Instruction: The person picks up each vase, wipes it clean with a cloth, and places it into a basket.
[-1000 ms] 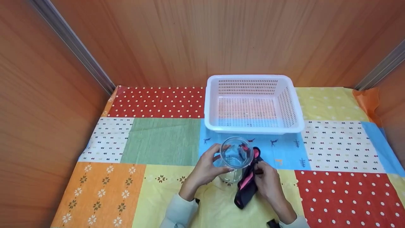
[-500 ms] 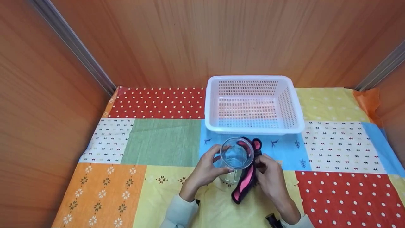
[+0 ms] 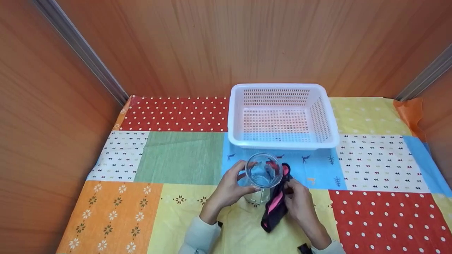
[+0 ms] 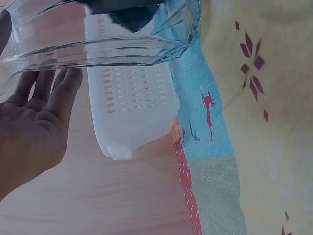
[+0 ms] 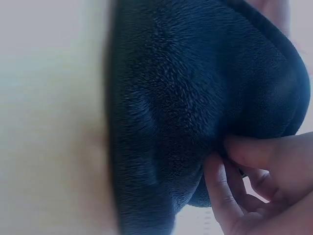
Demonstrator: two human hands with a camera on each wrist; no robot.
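Observation:
An upright clear glass jar (image 3: 261, 180) stands near the front middle in the head view. My left hand (image 3: 231, 187) grips it from the left, fingers behind and thumb in front near the rim. Against the jar's right side is a dark plush cloth (image 3: 273, 213) with pink patches, folded lengthwise. My right hand (image 3: 300, 201) pinches the cloth between thumb and fingertips, and its fuzzy dark face (image 5: 171, 98) fills much of the right wrist view. In the left wrist view the jar wall (image 4: 112, 56) crosses the top, and dark cloth shows through it.
A white plastic basket (image 3: 282, 145) with slotted walls stands just behind the jar. Under everything lies a patchwork tablecloth (image 3: 180, 158). Wood-grain panels (image 3: 197, 46) close off the back and both sides.
My right hand swung the cloth up and away along the jar's right side half a second ago, and has now brought it back down. The left hand and jar hold still.

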